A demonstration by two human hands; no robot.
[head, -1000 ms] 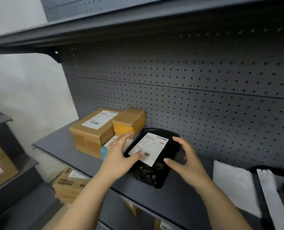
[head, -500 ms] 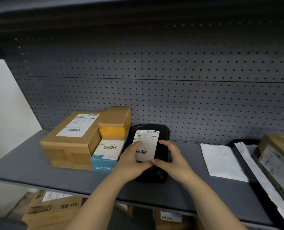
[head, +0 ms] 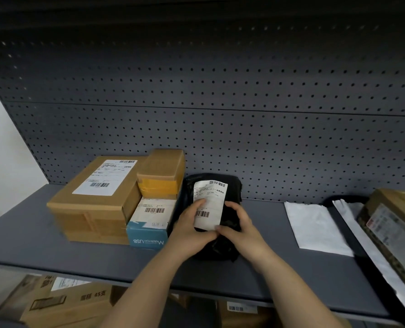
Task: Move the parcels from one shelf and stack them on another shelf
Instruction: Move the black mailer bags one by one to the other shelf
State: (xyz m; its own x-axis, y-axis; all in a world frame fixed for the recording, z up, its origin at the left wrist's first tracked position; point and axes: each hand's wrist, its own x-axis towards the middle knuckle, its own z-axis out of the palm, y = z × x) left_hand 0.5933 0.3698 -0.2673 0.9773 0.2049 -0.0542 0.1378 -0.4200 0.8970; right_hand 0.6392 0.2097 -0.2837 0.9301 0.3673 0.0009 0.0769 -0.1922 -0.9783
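Observation:
A black plastic parcel with a white shipping label lies on the grey shelf, pressed against a blue-and-white USB box. My left hand grips its left side, thumb on the label. My right hand grips its right front part. Left of it stand a large cardboard box and a small tan and yellow box resting on the USB box.
A white flat mailer lies on the shelf to the right, then a second white mailer under a dark wrapped parcel at the right edge. Cardboard boxes sit on the lower shelf. Pegboard wall behind.
Both hands closed onto the black parcel, which now sits straight beside the USB box instead of angled. The view has swung right.

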